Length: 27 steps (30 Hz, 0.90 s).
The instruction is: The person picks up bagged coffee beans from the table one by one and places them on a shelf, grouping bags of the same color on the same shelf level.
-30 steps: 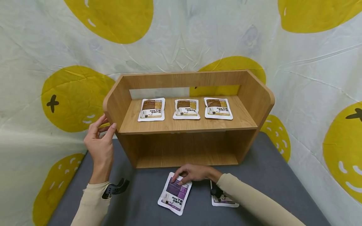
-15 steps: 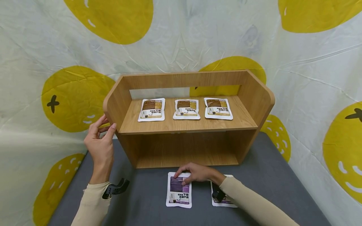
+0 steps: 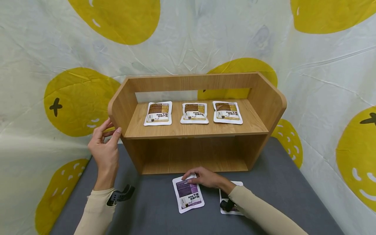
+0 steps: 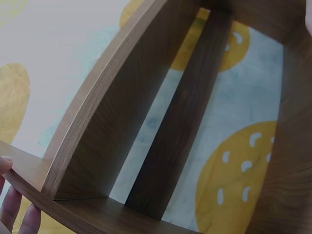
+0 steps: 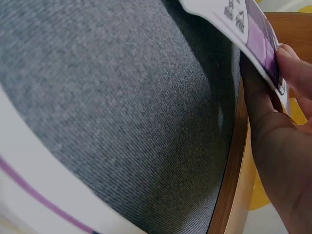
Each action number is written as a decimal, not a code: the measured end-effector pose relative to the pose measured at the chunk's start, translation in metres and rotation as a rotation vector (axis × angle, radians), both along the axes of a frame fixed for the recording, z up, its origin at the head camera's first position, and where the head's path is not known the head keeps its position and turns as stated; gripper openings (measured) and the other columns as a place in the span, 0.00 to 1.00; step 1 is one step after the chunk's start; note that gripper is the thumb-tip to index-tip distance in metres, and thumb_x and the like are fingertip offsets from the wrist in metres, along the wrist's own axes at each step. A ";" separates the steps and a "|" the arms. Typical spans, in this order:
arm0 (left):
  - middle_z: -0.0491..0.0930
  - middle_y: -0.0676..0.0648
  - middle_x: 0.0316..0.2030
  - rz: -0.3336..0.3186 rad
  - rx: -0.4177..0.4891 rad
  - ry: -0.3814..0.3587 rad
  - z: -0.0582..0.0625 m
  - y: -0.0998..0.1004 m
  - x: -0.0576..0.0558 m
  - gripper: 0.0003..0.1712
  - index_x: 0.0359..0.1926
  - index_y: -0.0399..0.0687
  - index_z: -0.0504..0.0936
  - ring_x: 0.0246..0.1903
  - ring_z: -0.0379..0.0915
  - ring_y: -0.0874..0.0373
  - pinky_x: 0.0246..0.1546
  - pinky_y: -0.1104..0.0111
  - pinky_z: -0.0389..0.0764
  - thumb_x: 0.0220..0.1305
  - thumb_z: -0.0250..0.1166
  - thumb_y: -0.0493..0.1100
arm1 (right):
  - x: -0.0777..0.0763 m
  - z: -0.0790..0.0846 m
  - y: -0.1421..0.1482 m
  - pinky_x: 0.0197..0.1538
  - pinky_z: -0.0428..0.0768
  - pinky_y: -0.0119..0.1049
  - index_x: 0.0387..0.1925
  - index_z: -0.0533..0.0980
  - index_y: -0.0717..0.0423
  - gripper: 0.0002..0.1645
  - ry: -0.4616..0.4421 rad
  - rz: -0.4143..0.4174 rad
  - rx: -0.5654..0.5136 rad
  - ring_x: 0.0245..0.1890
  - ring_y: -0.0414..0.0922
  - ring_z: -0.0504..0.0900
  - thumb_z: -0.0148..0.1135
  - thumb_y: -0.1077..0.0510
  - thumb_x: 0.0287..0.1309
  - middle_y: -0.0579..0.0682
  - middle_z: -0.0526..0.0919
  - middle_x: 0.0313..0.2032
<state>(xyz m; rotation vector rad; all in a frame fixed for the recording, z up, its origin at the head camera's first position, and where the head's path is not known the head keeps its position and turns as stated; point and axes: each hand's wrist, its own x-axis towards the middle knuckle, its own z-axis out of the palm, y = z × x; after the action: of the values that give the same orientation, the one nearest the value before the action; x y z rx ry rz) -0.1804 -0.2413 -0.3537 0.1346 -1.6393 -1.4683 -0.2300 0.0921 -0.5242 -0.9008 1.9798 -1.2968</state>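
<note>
A wooden shelf [image 3: 194,133] with two levels stands on the grey table. My left hand [image 3: 105,147] holds the edge of its left side panel between thumb and fingers; in the left wrist view the fingers [image 4: 30,219] lie outside that panel. My right hand [image 3: 205,178] pinches the top of a purple-and-white pouch [image 3: 188,195] in front of the shelf. In the right wrist view the pouch's held end [image 5: 263,44] is between thumb and fingers, raised off the grey cloth. A second purple-and-white pouch [image 3: 236,183] lies partly hidden under my right wrist and sleeve.
On the upper level lie three brown-and-white pouches, at left [image 3: 158,113], middle [image 3: 194,113] and right [image 3: 227,112]. The grey table [image 3: 152,209] spreads in front of the shelf. A pale curtain [image 3: 182,36] with yellow fruit prints hangs behind and beside it.
The pouch in my right hand swings from leaning one way, through straight, to leaning the other, and shifts slightly up toward the shelf. My left hand keeps its place on the side panel.
</note>
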 end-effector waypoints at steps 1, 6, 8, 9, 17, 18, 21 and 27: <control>0.82 0.46 0.49 -0.001 -0.002 0.000 0.000 0.000 0.000 0.24 0.58 0.52 0.86 0.39 0.77 0.56 0.36 0.74 0.80 0.60 0.74 0.35 | 0.000 0.000 0.000 0.47 0.74 0.32 0.55 0.83 0.53 0.15 -0.012 0.008 0.002 0.46 0.42 0.76 0.63 0.61 0.69 0.50 0.84 0.54; 0.82 0.47 0.49 0.001 -0.006 -0.002 0.001 0.001 0.000 0.24 0.58 0.52 0.86 0.40 0.77 0.56 0.36 0.75 0.80 0.60 0.75 0.35 | 0.003 -0.005 0.000 0.44 0.79 0.30 0.61 0.80 0.58 0.27 -0.066 0.090 0.006 0.42 0.40 0.80 0.71 0.66 0.59 0.56 0.83 0.53; 0.82 0.48 0.49 0.001 -0.002 0.000 0.000 0.001 0.000 0.24 0.58 0.52 0.86 0.40 0.77 0.56 0.36 0.75 0.80 0.60 0.75 0.35 | 0.005 -0.007 -0.001 0.47 0.79 0.30 0.60 0.80 0.58 0.27 -0.047 0.116 -0.008 0.45 0.41 0.81 0.71 0.68 0.57 0.56 0.84 0.54; 0.82 0.48 0.48 0.001 -0.001 0.002 0.000 0.001 0.000 0.24 0.58 0.51 0.86 0.40 0.77 0.56 0.36 0.75 0.80 0.60 0.74 0.35 | 0.006 -0.007 -0.002 0.48 0.79 0.31 0.59 0.81 0.58 0.26 -0.034 0.121 -0.018 0.46 0.42 0.81 0.71 0.68 0.57 0.55 0.84 0.54; 0.82 0.49 0.48 -0.002 -0.002 0.002 -0.001 0.000 -0.001 0.24 0.58 0.51 0.86 0.40 0.77 0.56 0.36 0.74 0.80 0.59 0.75 0.35 | 0.008 -0.009 -0.002 0.45 0.79 0.29 0.51 0.85 0.62 0.15 -0.038 0.034 -0.053 0.47 0.41 0.80 0.66 0.67 0.63 0.55 0.87 0.51; 0.82 0.49 0.48 -0.002 -0.005 0.001 -0.001 0.000 -0.001 0.24 0.58 0.51 0.86 0.40 0.77 0.56 0.36 0.74 0.80 0.59 0.75 0.35 | 0.008 -0.009 -0.002 0.44 0.79 0.29 0.50 0.86 0.62 0.14 -0.054 0.016 -0.052 0.46 0.41 0.80 0.65 0.67 0.64 0.55 0.87 0.51; 0.82 0.49 0.48 -0.002 -0.015 -0.001 0.000 -0.001 0.000 0.24 0.58 0.52 0.86 0.40 0.77 0.56 0.36 0.74 0.80 0.60 0.74 0.35 | 0.006 -0.005 -0.002 0.43 0.79 0.30 0.50 0.85 0.60 0.13 -0.089 -0.035 -0.047 0.44 0.42 0.79 0.64 0.66 0.65 0.54 0.86 0.51; 0.82 0.50 0.48 0.000 -0.023 -0.007 0.001 0.000 0.001 0.24 0.58 0.53 0.86 0.39 0.77 0.56 0.36 0.74 0.81 0.60 0.75 0.36 | 0.000 0.001 -0.003 0.43 0.80 0.31 0.53 0.84 0.62 0.18 -0.131 -0.084 -0.057 0.42 0.42 0.81 0.68 0.64 0.62 0.57 0.85 0.51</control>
<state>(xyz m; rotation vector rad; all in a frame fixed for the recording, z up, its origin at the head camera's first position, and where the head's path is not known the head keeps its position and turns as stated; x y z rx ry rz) -0.1793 -0.2414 -0.3525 0.1265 -1.6611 -1.4497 -0.2304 0.0886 -0.5231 -0.7467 1.9051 -1.4284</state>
